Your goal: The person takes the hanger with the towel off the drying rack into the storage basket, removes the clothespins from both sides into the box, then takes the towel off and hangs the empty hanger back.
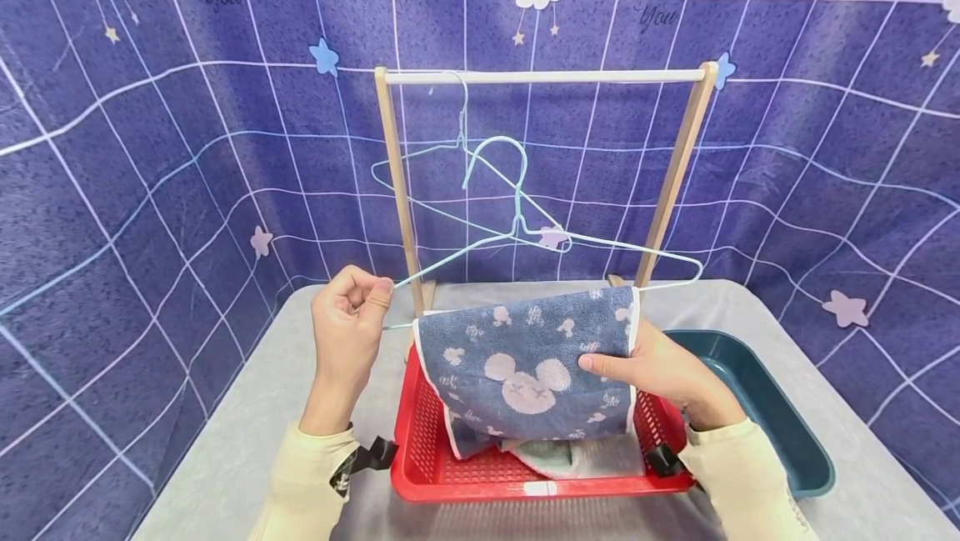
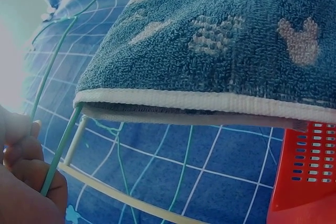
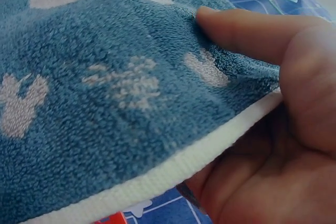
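A blue towel [image 1: 480, 383] with pale mouse-head patterns and white edging hangs folded over the lower bar of a light-blue wire hanger [image 1: 457, 253]. My left hand [image 1: 348, 312] grips the hanger's left corner, and in the left wrist view its fingers [image 2: 31, 166] curl round the wire. At the towel's right edge, my right hand [image 1: 667, 370] pinches the cloth, thumb in front and the other fingers behind it. The right wrist view shows the thumb [image 3: 241, 30] pressing on the towel [image 3: 105, 103]. The hanger's hook points up, free of the rack.
Behind stands a small rack [image 1: 540, 77] with wooden posts and a white rail, where a second wire hanger [image 1: 463, 112] hangs. Below the towel, a red basket [image 1: 450, 487] holds more folded cloth [image 1: 607, 456]. A dark teal tray [image 1: 813, 449] lies at the right on the grey table [image 1: 240, 441].
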Demonstrator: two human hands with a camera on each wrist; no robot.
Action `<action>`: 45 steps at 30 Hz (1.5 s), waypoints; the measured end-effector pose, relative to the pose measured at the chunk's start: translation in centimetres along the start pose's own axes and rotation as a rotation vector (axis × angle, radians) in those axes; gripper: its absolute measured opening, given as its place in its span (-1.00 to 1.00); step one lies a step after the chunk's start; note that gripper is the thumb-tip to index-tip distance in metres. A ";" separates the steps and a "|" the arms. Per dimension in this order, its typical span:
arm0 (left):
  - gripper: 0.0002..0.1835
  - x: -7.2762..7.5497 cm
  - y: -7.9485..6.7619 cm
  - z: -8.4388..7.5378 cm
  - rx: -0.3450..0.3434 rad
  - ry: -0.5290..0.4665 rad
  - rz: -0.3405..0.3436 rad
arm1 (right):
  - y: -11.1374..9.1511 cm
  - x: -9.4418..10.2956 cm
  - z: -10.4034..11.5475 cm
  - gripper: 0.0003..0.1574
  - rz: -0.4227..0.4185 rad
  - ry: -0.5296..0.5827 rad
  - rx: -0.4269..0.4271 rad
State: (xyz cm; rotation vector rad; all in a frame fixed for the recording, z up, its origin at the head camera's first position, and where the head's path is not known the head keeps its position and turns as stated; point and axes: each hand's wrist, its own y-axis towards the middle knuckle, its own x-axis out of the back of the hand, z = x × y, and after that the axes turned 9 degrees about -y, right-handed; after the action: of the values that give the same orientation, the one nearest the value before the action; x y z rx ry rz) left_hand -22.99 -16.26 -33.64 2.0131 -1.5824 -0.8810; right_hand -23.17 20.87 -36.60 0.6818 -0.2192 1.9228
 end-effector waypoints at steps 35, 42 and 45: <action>-0.86 -0.3 -0.3 0.0 -0.001 -0.008 0.022 | -0.1 -0.2 0.6 -0.62 -0.057 0.333 0.050; -0.86 -0.5 -0.3 0.0 -0.004 -0.010 0.035 | -0.1 -0.3 0.8 -0.72 -0.074 0.391 0.032; -0.85 -0.5 -0.3 0.0 -0.006 -0.007 0.036 | 0.0 -0.4 1.0 -0.73 -0.080 0.406 0.027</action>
State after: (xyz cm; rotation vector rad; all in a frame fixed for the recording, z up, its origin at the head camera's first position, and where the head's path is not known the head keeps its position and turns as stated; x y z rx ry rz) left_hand -22.85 -15.73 -33.74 1.9737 -1.6125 -0.8786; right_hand -22.66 20.15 -36.04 0.2998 0.0875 1.9432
